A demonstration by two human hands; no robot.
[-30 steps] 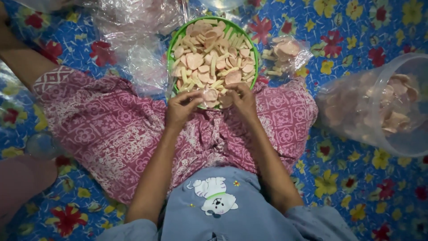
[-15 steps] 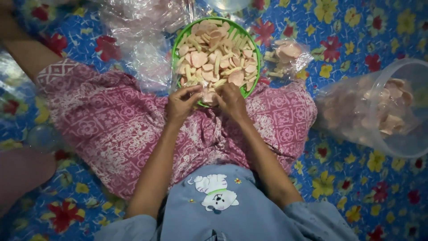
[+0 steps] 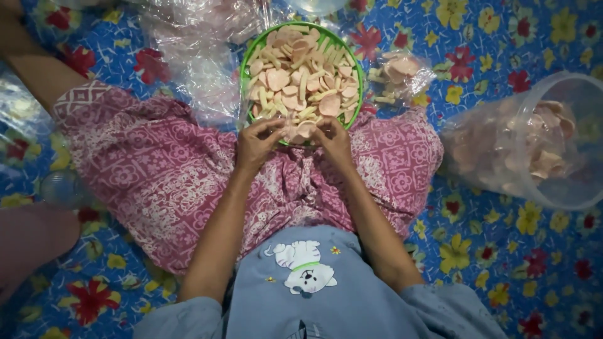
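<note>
Crumpled clear plastic bags [image 3: 201, 56] crowd the left of the green tray [image 3: 246, 59] of pale crackers, where the left hand [image 3: 256, 145] and right hand [image 3: 335, 143] pinch crackers [image 3: 300, 130] at its near rim, a filled small bag [image 3: 399, 74] just right, a clear tub [image 3: 553, 141] by the floral mat's [image 3: 496, 245] right edge.

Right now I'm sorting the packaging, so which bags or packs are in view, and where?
Small clear bag of crackers: right of the green basket, lumpy, pinkish.
Large clear bag of pink crackers: far right, inside a clear tub.
Empty clear plastic bags: left of the basket, crumpled.
No labels, signs or screens.
</note>
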